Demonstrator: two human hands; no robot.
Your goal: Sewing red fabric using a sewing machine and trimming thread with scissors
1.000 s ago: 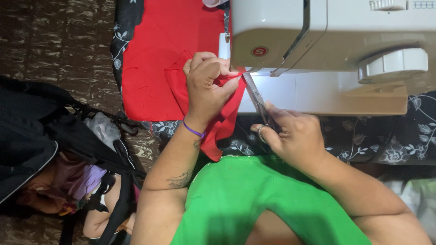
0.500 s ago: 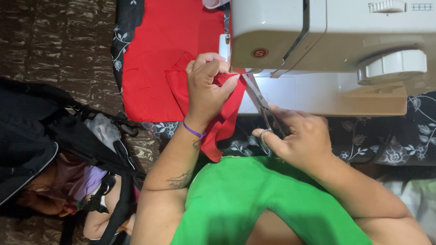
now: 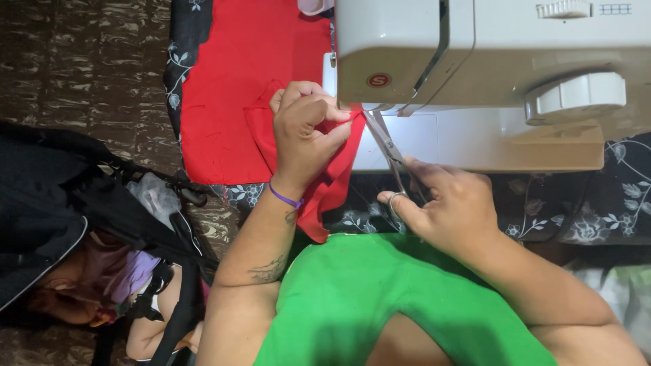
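Observation:
My left hand pinches a fold of red cloth beside the needle area of a white sewing machine. A purple band circles that wrist. My right hand grips metal scissors, fingers through the handles. The blades point up toward the cloth edge held by my left fingers, under the machine's head. The red cloth spreads left across the table and hangs over its near edge.
A black cloth with white flowers covers the table. An open black bag with pink and purple things inside lies on the brown patterned floor at left. My green shirt fills the bottom.
My right hand has slid slightly down and right with the scissors. My left hand keeps its pinch on the red cloth in the same spot.

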